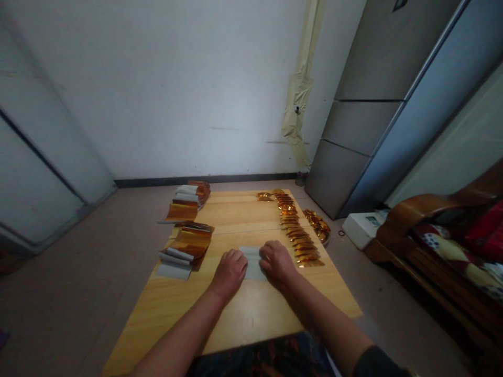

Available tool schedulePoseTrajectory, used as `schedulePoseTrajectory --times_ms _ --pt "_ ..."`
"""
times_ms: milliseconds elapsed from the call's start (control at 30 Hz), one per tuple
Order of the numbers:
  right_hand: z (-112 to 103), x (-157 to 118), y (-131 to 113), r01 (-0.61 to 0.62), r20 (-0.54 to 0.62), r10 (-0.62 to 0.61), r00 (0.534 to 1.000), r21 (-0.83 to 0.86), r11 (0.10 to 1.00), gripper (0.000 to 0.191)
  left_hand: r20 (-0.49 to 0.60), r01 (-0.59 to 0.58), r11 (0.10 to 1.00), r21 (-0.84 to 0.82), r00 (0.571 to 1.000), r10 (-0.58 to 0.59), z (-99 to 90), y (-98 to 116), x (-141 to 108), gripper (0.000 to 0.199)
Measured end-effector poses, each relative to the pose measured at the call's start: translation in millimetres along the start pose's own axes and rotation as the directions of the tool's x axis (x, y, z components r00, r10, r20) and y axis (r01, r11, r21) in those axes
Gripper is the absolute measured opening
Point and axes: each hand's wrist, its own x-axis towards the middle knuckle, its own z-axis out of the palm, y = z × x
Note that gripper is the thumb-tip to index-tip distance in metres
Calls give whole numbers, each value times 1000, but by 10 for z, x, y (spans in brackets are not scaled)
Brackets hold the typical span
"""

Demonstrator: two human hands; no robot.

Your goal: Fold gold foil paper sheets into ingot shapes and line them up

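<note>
Wooden table [251,319] fills the near view. Mid-table, left hand [230,275] and right hand [278,264] curl nearly closed at the edges of a white paper sheet [253,264], any grip unclear; amber foil pieces [296,241] line the table's right side.

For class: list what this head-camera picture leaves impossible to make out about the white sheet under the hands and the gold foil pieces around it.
Head view:
- Much of the white sheet: covered by the left hand and right hand.
- Whether either hand grips it: the backs of the hands hide the palms and fingertips.
- Count of the row of gold foil pieces: they overlap and are too small.
- Lower layers of the stacked gold foil packets: hidden by upper layers.
</note>
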Motion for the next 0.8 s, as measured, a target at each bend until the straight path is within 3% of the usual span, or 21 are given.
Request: schedulePoseTrajectory --times_ms 133,300,400,500,633,800 --pt "-10 153 -46 -149 67 151 986 -30 988 33 -2 -21 1000 2 1000 21 34 17 -17 21" --pt "-9 315 -62 -238 164 236 958 -11 971 28 15 -18 1000 -11 1000 18 40 6 -55 20" --pt "5 376 -54 -262 134 254 958 44 964 24 18 -27 999 -45 999 28 42 -12 -69 20" --pt "18 362 -60 -212 59 207 976 92 973 21 11 -31 999 -39 999 31 42 -21 -77 21" --pt "15 202 -112 -40 25 38 999 51 998 16 -7 -25 1000 -8 1000 25 37 -18 -88 22" --pt "24 -35 -163 121 -4 -121 993 -14 993 23 -12 8 1000 1 1000 -8 33 -7 -104 20"
